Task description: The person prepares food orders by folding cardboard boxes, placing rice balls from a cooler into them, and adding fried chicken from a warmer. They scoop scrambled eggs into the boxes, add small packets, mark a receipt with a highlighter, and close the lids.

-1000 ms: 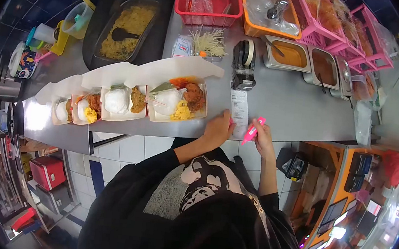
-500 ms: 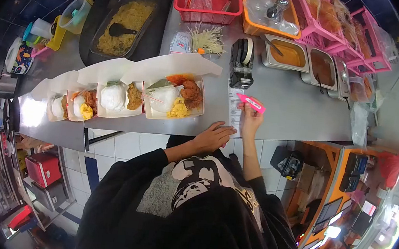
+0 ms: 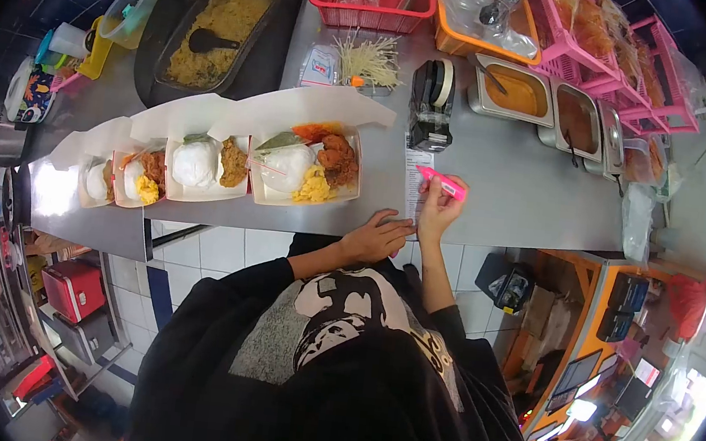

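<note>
A pink highlighter (image 3: pixel 445 184) is held in my right hand (image 3: pixel 437 218), closed around its barrel. Its tip points left onto a long printed paper slip (image 3: pixel 413 189) lying on the steel counter. My left hand (image 3: pixel 375 238) rests at the counter's front edge, fingers stretched out and touching the slip's lower end. Just beyond the slip stands a black tape dispenser (image 3: pixel 431 108). To the left, an open food box (image 3: pixel 305 203) contains white rice, fried chicken and scrambled egg. Several similar open boxes (image 3: pixel 207 195) continue leftward in a row.
A black tray of yellow rice (image 3: pixel 228 78) with a dark scoop sits back left. Along the back are a red basket (image 3: pixel 370 17), an orange basket (image 3: pixel 487 49) and pink racks (image 3: pixel 601 74). Metal sauce pans (image 3: pixel 510 115) stand back right. Chopsticks (image 3: pixel 368 60) lie behind the boxes.
The view has shifted slightly. My right hand still holds the highlighter on the slip, with its grip a little changed. My left hand stays at the slip's lower end.
</note>
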Available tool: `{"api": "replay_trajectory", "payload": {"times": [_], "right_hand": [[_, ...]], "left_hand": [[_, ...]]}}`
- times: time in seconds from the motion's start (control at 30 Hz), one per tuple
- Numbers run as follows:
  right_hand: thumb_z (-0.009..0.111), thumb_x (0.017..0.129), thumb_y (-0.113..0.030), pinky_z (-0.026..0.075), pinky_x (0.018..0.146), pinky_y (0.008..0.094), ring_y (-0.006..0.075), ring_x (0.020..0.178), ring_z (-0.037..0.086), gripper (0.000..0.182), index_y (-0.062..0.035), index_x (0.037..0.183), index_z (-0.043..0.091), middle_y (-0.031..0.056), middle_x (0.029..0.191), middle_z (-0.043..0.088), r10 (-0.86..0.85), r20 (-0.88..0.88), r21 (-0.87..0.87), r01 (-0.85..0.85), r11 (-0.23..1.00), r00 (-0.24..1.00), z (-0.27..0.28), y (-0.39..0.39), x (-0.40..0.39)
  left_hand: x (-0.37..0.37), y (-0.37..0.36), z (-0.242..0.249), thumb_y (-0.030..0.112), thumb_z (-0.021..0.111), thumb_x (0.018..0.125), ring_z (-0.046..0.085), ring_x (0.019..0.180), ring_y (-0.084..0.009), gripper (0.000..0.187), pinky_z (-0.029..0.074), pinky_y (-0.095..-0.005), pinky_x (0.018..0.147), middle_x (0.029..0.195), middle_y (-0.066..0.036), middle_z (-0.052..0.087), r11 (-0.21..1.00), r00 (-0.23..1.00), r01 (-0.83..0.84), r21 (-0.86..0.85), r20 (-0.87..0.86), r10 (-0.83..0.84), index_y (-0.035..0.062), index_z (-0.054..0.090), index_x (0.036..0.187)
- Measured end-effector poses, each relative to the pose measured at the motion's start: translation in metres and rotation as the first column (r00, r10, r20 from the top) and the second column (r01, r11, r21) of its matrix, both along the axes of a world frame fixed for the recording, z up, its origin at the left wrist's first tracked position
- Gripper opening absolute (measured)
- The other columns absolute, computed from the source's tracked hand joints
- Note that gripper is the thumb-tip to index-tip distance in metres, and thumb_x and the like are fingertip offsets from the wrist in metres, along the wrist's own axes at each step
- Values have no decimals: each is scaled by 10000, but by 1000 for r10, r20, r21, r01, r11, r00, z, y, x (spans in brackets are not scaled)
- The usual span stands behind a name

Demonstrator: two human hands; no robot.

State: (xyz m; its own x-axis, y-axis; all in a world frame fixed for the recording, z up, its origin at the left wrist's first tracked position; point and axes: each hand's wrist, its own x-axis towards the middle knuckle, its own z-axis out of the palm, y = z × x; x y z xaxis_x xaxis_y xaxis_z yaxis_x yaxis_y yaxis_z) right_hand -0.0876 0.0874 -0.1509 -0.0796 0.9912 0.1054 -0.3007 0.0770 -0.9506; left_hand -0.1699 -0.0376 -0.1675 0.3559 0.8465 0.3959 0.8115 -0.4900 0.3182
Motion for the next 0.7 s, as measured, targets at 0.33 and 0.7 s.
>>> {"api": "replay_trajectory", "payload": {"times": [0.33,0.7], "right_hand": [[632,842,-1,468,498,212,85,569,554,134,24,913,521,67,750,580,-16,264,101,-11,995,964,-5,-1,-2],[658,836,-49,429,482,199,61,546,522,132,4,842,537,43,725,593,-142,413,269,28,963,900,5,-4,1]], "left_hand": [[-2,3,-1,190,535,780,498,1169,-195,229,308,-480,1021,1173,-90,570,1000,1000,10,13,1,-10,42,564,954],[-1,2,-1,171,529,804,509,1150,-188,181,314,-479,1019,1166,-84,574,999,1000,-1,36,-5,1,53,571,936]]}}
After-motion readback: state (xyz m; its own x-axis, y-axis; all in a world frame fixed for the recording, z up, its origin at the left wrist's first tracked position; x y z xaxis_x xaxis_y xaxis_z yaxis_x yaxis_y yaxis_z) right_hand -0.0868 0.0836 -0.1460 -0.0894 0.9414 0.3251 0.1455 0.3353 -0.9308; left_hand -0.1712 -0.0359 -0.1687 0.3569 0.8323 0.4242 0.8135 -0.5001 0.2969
